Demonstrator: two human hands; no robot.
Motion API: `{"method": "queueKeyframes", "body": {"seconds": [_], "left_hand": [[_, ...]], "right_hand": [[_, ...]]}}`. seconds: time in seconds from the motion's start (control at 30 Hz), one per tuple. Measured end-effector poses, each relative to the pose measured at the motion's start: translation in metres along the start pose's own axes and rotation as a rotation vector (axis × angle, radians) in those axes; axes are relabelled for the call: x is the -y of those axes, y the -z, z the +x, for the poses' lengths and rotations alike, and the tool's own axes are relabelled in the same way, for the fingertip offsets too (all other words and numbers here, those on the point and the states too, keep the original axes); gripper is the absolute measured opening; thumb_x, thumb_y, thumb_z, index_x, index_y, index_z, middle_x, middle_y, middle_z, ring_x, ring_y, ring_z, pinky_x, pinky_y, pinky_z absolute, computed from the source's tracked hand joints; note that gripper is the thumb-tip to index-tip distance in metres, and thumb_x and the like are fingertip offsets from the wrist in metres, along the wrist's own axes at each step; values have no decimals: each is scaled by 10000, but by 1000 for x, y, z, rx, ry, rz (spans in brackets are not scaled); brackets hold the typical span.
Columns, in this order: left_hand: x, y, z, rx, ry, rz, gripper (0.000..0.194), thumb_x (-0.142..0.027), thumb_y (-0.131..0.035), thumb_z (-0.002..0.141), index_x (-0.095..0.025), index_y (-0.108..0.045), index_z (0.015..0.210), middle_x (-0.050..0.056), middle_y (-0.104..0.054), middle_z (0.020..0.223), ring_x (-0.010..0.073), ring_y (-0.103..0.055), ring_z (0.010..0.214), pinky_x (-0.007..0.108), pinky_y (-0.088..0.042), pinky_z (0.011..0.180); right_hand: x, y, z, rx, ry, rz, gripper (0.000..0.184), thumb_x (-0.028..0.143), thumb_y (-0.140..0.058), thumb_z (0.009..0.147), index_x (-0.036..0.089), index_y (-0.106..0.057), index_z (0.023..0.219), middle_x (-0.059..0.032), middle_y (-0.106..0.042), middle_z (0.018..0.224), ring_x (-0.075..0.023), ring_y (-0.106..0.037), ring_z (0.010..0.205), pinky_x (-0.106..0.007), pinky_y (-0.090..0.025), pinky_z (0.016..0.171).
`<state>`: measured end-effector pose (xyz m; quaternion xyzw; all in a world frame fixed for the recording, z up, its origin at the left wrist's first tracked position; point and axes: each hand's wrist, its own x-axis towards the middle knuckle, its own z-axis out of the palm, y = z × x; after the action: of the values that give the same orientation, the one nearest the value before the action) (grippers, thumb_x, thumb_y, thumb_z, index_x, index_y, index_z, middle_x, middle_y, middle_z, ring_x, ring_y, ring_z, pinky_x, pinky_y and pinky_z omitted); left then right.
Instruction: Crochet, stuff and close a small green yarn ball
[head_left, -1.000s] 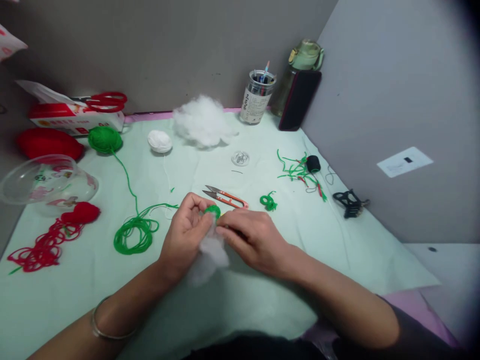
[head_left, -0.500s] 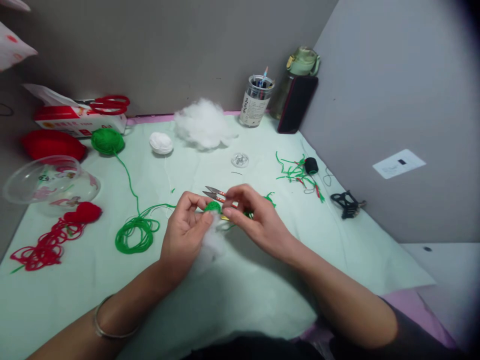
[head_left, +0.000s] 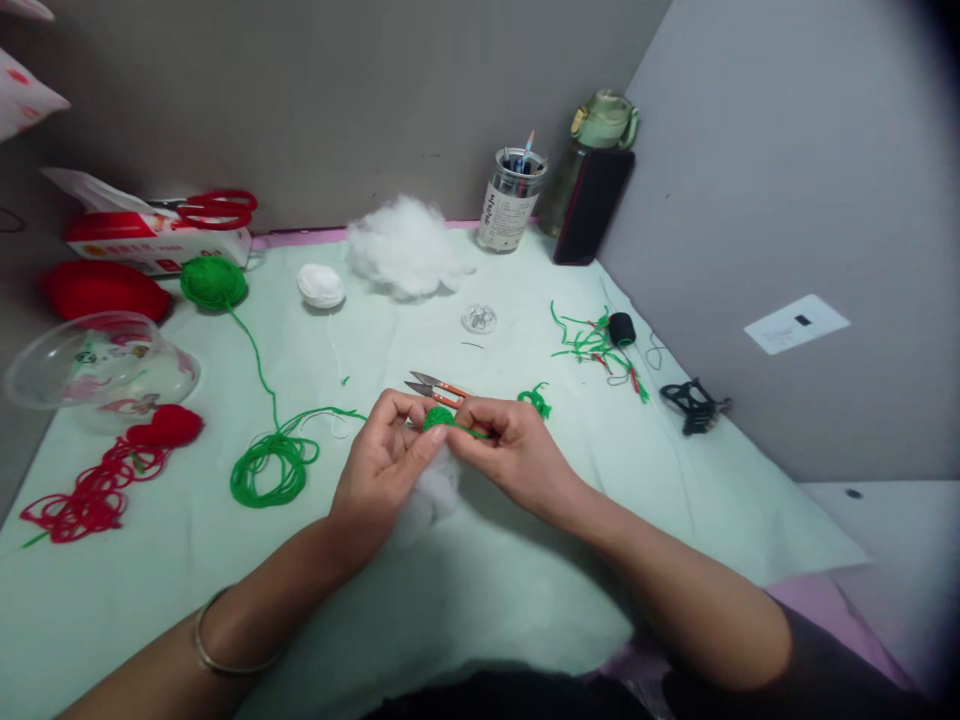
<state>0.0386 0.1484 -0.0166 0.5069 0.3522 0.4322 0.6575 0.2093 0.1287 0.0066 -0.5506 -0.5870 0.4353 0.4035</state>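
A small green crocheted piece [head_left: 438,418] is pinched between the thumb and fingers of my left hand [head_left: 386,460]. White stuffing [head_left: 435,493] hangs just under it, by the left thumb. My right hand [head_left: 506,445] is closed at the piece's right edge, its fingertips on a green yarn strand [head_left: 472,432]; whether a tool is in those fingers is hidden. Directly beyond my hands lie thread snips [head_left: 439,389] with orange handles, blades pointing left. To the right of them is a small green yarn piece [head_left: 535,400]. Green yarn runs from my left hand to a loose coil [head_left: 274,470].
Along the back are a green yarn ball [head_left: 214,283], a white yarn ball [head_left: 321,286], fluffy stuffing [head_left: 405,248], a pen jar [head_left: 511,205] and a phone [head_left: 594,208]. At left sit a clear bowl [head_left: 161,375] and red yarn [head_left: 94,490]. Yarn scraps [head_left: 589,340] lie right.
My right hand has come down and closed in against the green piece, near the left fingertips. The snips and the small green yarn piece beyond it show more fully.
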Motion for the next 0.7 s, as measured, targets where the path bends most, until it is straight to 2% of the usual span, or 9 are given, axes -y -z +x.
{"method": "queueKeyframes", "body": {"seconds": [0.13, 0.2, 0.27, 0.33, 0.43, 0.6, 0.7], "left_hand": [[-3, 4, 6, -44, 25, 62, 193, -242, -710, 908, -217, -525, 863, -3, -657, 989, 96, -574, 698, 225, -468, 612], [-4, 6, 8, -61, 52, 97, 200, -201, -716, 876, -205, -525, 817, -14, -636, 884, 100, -577, 720, 209, -472, 636], [-6, 6, 10, -44, 122, 51, 191, -213, -703, 874, -205, -522, 813, -28, -606, 777, 101, -566, 684, 199, -469, 609], [-7, 5, 11, -25, 218, -42, 190, -264, -695, 890, -219, -514, 860, -54, -568, 698, 85, -494, 560, 179, -400, 486], [-9, 0, 9, -18, 260, -87, 218, -312, -715, 898, -232, -513, 896, -86, -491, 658, 60, -371, 464, 157, -269, 374], [-6, -1, 3, 20, 154, -30, 160, -352, -670, 956, -232, -565, 943, -67, -496, 734, 55, -432, 513, 151, -328, 405], [-6, 0, 2, 44, 160, -21, 120, -345, -637, 973, -244, -581, 1005, -63, -516, 778, 39, -448, 496, 157, -341, 427]], "right_hand": [[1, 4, -1, 120, 81, -49, 255, 245, -547, 924, 208, -457, 688, 70, -345, 633, -89, -320, 578, -248, -258, 553], [1, 3, -1, 167, 197, -132, 195, 196, -550, 899, 212, -461, 726, 68, -373, 647, -96, -347, 590, -247, -280, 573], [-2, -1, -1, 135, 336, -226, 196, 167, -573, 878, 215, -449, 734, 63, -404, 651, -104, -367, 615, -253, -298, 607], [-7, -5, -1, 44, 401, -281, 204, 160, -583, 878, 211, -456, 727, 53, -440, 659, -108, -383, 630, -260, -304, 627], [-11, -8, -1, -49, 307, -250, 249, 181, -582, 885, 208, -445, 679, 54, -425, 645, -100, -370, 609, -260, -285, 606], [-6, -2, 0, -36, 25, -19, 295, 268, -609, 871, 207, -445, 633, 72, -359, 599, -86, -303, 571, -254, -234, 544], [-1, 3, 2, -8, -41, 125, 317, 330, -618, 859, 209, -450, 619, 72, -365, 591, -85, -298, 565, -256, -229, 533]]}}
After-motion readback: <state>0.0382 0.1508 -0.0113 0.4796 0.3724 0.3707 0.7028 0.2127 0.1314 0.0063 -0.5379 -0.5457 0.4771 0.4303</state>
